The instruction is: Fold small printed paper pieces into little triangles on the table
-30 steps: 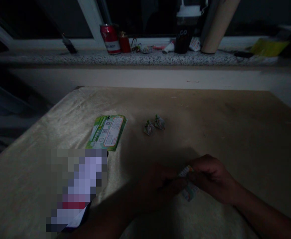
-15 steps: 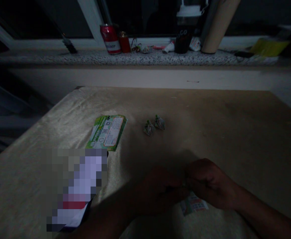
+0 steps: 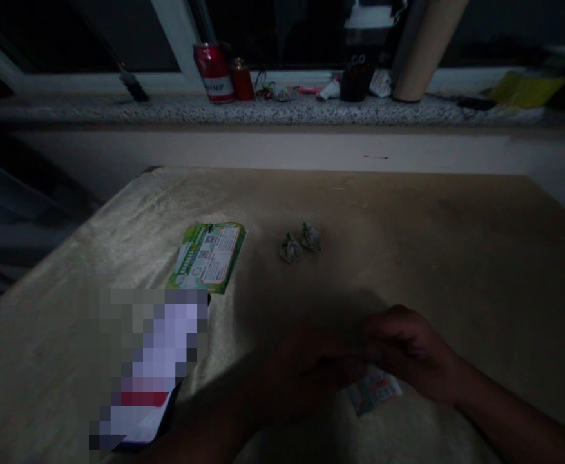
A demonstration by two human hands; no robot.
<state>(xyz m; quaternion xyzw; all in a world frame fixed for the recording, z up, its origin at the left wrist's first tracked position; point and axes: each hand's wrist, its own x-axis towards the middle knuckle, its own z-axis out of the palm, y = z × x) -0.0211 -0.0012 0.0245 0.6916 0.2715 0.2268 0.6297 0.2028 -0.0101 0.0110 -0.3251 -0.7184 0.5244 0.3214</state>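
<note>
Close together over the near part of the table are my left hand (image 3: 318, 367) and my right hand (image 3: 408, 351). Both are closed, with fingertips meeting in a pinch at the top of a small printed packet (image 3: 375, 390). The packet's lower part, with reddish and bluish print, shows below the fingers; its upper edge is hidden by them. Deep shadow blurs the left fingers. Farther off stand two small crumpled or folded green-and-white pieces (image 3: 290, 248), side by side and apart from my hands.
On the cloth-covered table (image 3: 456, 258), a green-and-white printed package (image 3: 209, 258) lies left of centre. Below it is a lit phone (image 3: 166, 354), its screen pixelated. The granite sill (image 3: 282, 116) behind holds a red can (image 3: 213, 74), a red lighter (image 3: 241, 78), a dark cup (image 3: 357, 71) and a cardboard tube (image 3: 422, 51).
My hands stay nearly in place, with slight finger movement at the packet's top. The packet has shifted very slightly to the left. The other things have not moved.
</note>
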